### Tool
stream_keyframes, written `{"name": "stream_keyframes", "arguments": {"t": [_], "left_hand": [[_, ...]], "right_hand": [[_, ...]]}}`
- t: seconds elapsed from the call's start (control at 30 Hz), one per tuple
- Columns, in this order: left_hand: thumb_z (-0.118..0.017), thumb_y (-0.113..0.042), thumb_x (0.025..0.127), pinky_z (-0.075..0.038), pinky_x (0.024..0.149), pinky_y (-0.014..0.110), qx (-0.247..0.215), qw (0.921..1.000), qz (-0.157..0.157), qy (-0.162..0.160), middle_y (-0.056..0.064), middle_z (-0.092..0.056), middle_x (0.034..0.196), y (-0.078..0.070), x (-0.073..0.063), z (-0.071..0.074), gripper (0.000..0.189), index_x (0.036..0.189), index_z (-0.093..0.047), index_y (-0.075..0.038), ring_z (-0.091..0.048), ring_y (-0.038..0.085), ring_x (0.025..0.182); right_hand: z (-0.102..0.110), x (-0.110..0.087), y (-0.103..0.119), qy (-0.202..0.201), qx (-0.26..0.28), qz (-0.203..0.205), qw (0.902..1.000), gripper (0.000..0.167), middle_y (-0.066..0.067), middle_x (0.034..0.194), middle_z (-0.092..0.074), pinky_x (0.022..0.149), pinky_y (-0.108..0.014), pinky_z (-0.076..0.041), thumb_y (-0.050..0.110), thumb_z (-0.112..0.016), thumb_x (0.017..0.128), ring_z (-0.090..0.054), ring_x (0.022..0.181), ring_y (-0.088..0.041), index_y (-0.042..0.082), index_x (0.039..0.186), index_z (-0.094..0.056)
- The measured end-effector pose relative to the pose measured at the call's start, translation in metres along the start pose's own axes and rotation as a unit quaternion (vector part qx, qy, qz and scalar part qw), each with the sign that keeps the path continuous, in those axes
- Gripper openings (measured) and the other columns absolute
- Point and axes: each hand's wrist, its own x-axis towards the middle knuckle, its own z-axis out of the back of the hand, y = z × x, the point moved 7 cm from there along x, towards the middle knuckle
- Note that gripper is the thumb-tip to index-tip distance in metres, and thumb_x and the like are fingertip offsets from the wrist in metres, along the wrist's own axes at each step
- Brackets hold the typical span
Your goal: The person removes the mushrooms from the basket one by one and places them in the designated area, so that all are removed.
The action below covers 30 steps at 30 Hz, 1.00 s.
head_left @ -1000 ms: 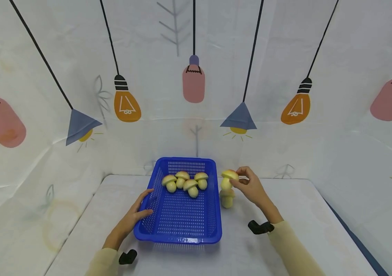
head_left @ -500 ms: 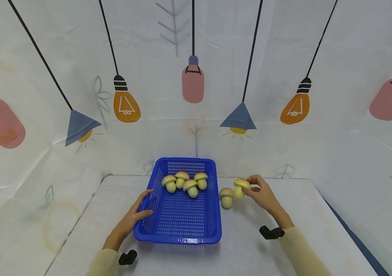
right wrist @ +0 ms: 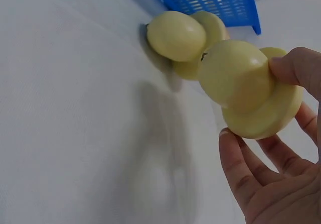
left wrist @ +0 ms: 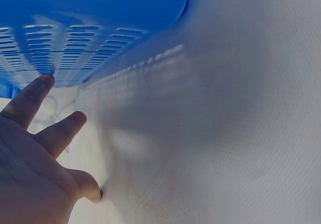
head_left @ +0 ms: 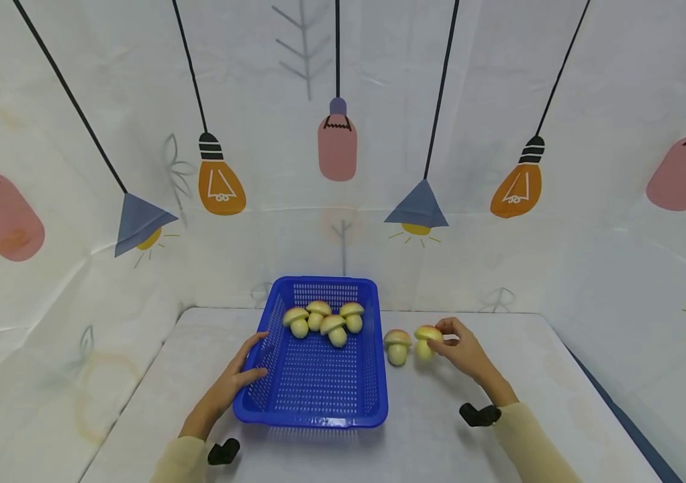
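Observation:
My right hand (head_left: 462, 349) pinches a toy mushroom (head_left: 427, 341) by its cap, stem downward, just right of the blue basket. In the right wrist view, the thumb is on one side of this mushroom (right wrist: 241, 81) and the fingertips on the other. Another mushroom (head_left: 397, 349) stands on the table between it and the basket. My left hand (head_left: 237, 372) holds the left rim of the blue plastic basket (head_left: 313, 421), thumb and forefinger over the edge. Beneath, in the left wrist view, its other fingers (left wrist: 60, 133) spread out along the basket's outer wall.
Several mushrooms (head_left: 333, 329) with yellow-orange caps lie in the far half of the basket. A white cloth covers the table (head_left: 439, 449). Behind it hangs a pale sheet (head_left: 295, 235) printed with lamps and bulbs.
My right hand has carried its mushroom to the right, away from the basket's side, and then lower beside the standing mushroom. The left hand and basket have stayed in place.

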Motion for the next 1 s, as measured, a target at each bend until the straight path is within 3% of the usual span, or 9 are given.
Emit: {"name": "stream_keyframes", "arguments": {"t": [0.27, 0.4, 0.67, 1.0], "left_hand": [[-0.062, -0.024, 0.092, -0.038, 0.107, 0.066, 0.004, 1.0000, -0.003, -0.001, 0.018, -0.014, 0.170, 0.001, 0.000, 0.000, 0.079, 0.161, -0.025, -0.032, -0.028, 0.051, 0.147], [-0.062, -0.024, 0.092, -0.038, 0.107, 0.066, 0.003, 1.0000, -0.002, -0.001, 0.018, -0.014, 0.170, 0.000, 0.000, 0.000, 0.079, 0.162, -0.025, -0.032, -0.029, 0.051, 0.147], [-0.061, -0.025, 0.092, -0.033, 0.110, 0.071, 0.004, 1.0000, 0.004, 0.000, 0.016, -0.012, 0.171, 0.000, -0.002, -0.001, 0.078, 0.161, -0.025, -0.034, -0.025, 0.051, 0.149], [-0.061, -0.025, 0.093, -0.039, 0.106, 0.063, 0.000, 1.0000, -0.004, 0.000, 0.016, -0.015, 0.170, 0.000, -0.002, -0.001, 0.077, 0.161, -0.025, -0.033, -0.031, 0.049, 0.146]], "right_hand": [[-0.001, 0.000, -0.015, 0.000, -0.042, 0.004, 0.9991, 0.042, -0.023, 0.129, -0.062, 0.087, -0.030, -0.053, 0.023, -0.075, 0.094, -0.063, 0.116, -0.035, 0.001, 0.124, -0.056], [-0.002, 0.001, -0.023, 0.007, -0.054, -0.006, 0.9985, 0.041, -0.020, 0.130, -0.063, 0.093, -0.037, -0.052, 0.024, -0.075, 0.093, -0.062, 0.118, -0.035, 0.004, 0.124, -0.057], [-0.007, 0.006, -0.029, 0.024, -0.064, -0.015, 0.9976, 0.040, -0.021, 0.132, -0.063, 0.094, -0.043, -0.053, 0.025, -0.073, 0.094, -0.063, 0.118, -0.035, 0.006, 0.125, -0.057], [-0.011, 0.009, -0.026, 0.025, -0.057, -0.007, 0.9981, 0.042, -0.024, 0.134, -0.062, 0.099, -0.048, -0.051, 0.020, -0.071, 0.093, -0.059, 0.124, -0.040, 0.002, 0.129, -0.057]]}}
